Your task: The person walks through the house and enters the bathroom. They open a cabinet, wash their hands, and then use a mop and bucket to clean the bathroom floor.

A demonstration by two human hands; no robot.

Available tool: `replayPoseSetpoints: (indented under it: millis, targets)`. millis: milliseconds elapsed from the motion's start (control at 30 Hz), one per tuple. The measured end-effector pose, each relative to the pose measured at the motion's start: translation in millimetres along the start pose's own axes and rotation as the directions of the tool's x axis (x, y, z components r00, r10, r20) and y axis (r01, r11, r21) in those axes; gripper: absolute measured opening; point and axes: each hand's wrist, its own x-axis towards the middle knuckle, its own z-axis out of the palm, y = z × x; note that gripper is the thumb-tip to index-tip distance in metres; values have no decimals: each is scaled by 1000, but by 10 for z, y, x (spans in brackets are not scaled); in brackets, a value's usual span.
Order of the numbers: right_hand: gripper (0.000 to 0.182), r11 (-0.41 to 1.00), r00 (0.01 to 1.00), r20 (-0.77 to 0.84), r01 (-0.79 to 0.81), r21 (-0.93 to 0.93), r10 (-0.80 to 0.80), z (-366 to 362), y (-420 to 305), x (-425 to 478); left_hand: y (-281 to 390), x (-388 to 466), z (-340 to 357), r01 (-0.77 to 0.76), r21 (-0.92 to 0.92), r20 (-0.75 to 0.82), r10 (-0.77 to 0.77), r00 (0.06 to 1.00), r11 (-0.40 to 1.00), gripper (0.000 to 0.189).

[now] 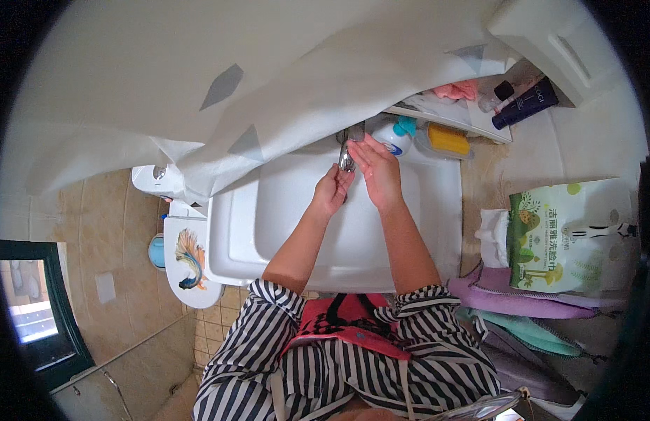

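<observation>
A white washbasin [293, 210] lies before me, with a chrome tap [347, 160] at its far edge. My left hand [333, 190] is just under the tap's outlet, palm up and fingers slightly curled, holding nothing. To the right of the spout, my right hand [378, 171] is stretched out, its fingertips close to or touching the metal. I cannot tell whether water runs over them. A white pump bottle [392, 138] with a turquoise top stands behind the right hand. Beside it, a yellow sponge [447, 139] rests in a clear holder.
A white sheet [304, 79] with grey shapes hangs over the basin's far side. The shelf at back right bears a dark tube [525, 104] and a clear bottle [494, 97]. A pack of face towels [561, 237] and purple cloths [525, 297] hang right. At left is a toilet lid [172, 263].
</observation>
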Motion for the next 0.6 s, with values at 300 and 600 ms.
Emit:
replayPoseSetpoints:
  millis: [300, 600]
  targets:
    - [21, 927, 955, 41, -296, 230, 295, -719, 1270, 340, 105, -294, 63, -158, 234, -57, 176, 983, 959, 29]
    - [33, 868, 956, -188, -285, -406, 226, -836, 1586, 354, 9, -80, -68, 41, 561, 3, -52, 999, 827, 30]
